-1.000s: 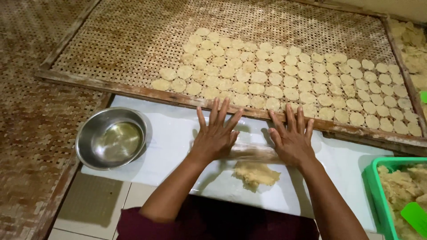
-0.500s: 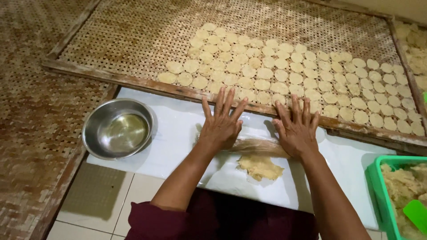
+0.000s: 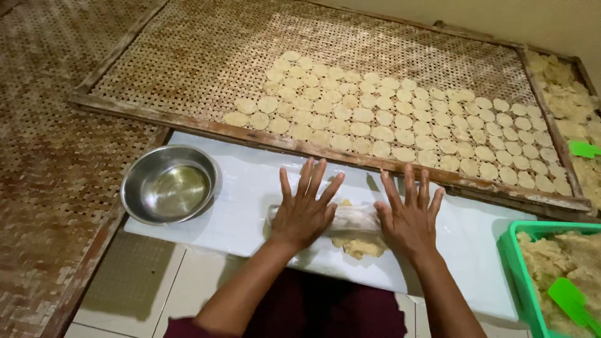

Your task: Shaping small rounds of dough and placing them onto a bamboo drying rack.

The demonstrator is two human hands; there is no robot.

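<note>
My left hand and my right hand lie flat, fingers spread, on the two ends of a clear roller. The roller lies across a flat patch of pale yellow dough on a white plastic sheet. Beyond the sheet, a woven bamboo tray in a wooden frame carries several rows of small round dough discs.
A steel bowl with a little liquid stands on the sheet's left end. A green basket of dough with a green scraper is at the lower right. Another tray of dough pieces lies far right. Woven matting covers the left.
Both hands and the roller have drawn back toward me over the dough. The view has shifted slightly, so the tray and bowl sit lower in the frame.
</note>
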